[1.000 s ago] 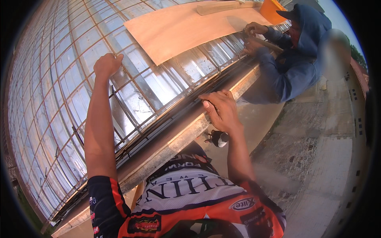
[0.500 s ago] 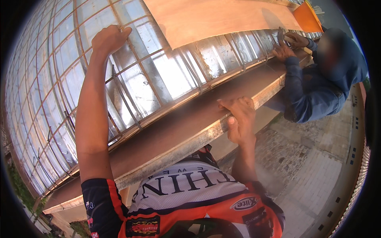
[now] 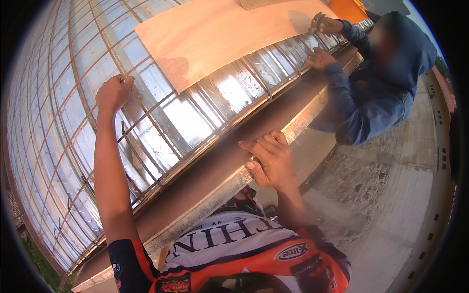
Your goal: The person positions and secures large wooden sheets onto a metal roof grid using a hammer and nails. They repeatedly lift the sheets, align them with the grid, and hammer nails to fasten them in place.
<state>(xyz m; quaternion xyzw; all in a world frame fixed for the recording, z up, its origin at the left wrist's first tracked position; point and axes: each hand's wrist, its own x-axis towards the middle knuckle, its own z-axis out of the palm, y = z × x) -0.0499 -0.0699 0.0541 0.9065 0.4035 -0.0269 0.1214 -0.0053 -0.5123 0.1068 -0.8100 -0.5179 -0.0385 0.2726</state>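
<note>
At the left, my left hand (image 3: 115,92) is closed in a fist on a thin rusty steel bar (image 3: 145,111) of the rebar grid. That grid lies above shiny corrugated metal sheets (image 3: 173,119). My right hand (image 3: 271,158) grips the pale wooden edge (image 3: 210,195) of a long brown formwork board (image 3: 205,161), with the thumb on the near side and the fingers over the top. Beyond the hands, a plywood sheet (image 3: 224,44) rests on the bars, one corner pointing toward me.
To the right, a person in a dark blue hooded jacket (image 3: 376,112) leans over the board, a curved metal tool (image 3: 316,22) in one hand. An orange bucket (image 3: 348,9) stands at the far right. Well below the board's edge lies paved ground (image 3: 391,205).
The whole view has shifted, so the plywood and bars sit lower and further left. My left hand stays at the bar and my right hand at the board's edge.
</note>
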